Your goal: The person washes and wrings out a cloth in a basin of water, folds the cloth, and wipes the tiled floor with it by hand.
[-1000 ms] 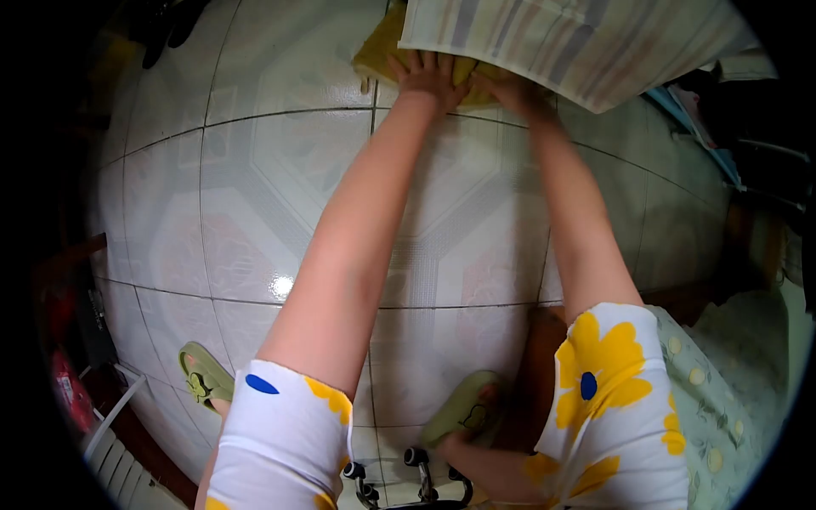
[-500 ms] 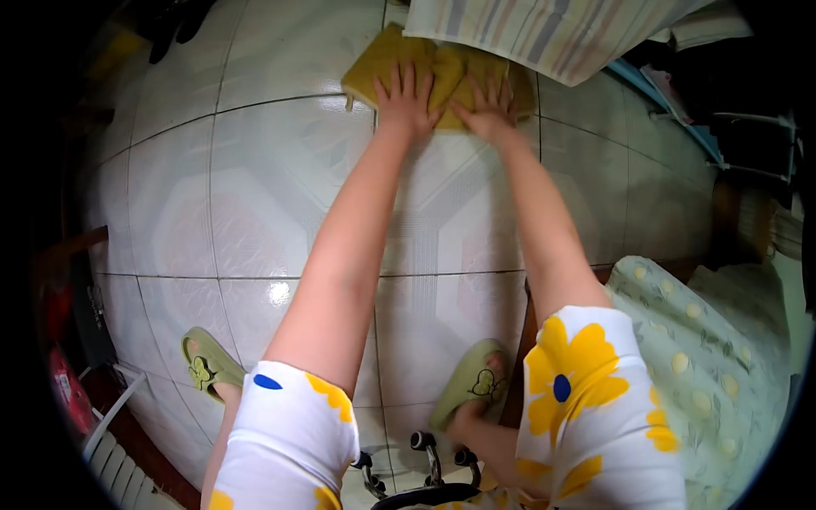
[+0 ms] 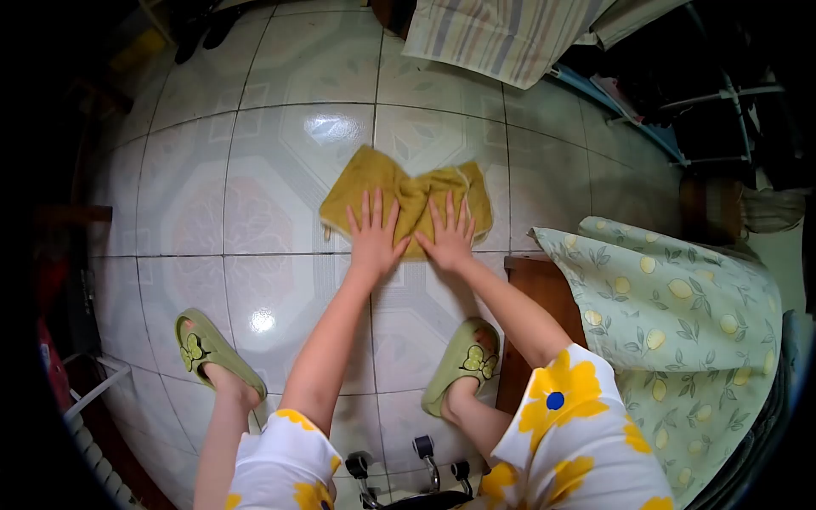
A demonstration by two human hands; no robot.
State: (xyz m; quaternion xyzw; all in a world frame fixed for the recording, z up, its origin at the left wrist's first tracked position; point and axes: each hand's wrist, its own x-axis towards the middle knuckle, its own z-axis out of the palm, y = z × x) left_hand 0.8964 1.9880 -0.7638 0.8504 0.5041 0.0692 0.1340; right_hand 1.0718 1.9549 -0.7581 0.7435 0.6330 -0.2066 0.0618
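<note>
A mustard-yellow cloth [image 3: 412,191] lies crumpled and spread on the tiled floor [image 3: 297,289] in front of me. My left hand [image 3: 374,242] presses flat on its left half, fingers spread. On its right half rests my right hand [image 3: 449,242], also flat with the fingers apart. The thumbs point toward each other near the cloth's lower edge. A fold runs up the cloth's middle, and a small loop hangs off its left corner.
My feet stand in green slippers [image 3: 463,361] on either side. Behind them are the chair's casters [image 3: 423,446]. To the right, a lemon-print cloth [image 3: 680,314] drapes over brown wooden furniture [image 3: 544,297]. A striped cloth [image 3: 501,38] hangs at the top, beside a dark rack [image 3: 722,102].
Both hands have drawn the yellow cloth across the floor toward me, away from the striped cloth. They stay flat on it, and my arms are now more bent.
</note>
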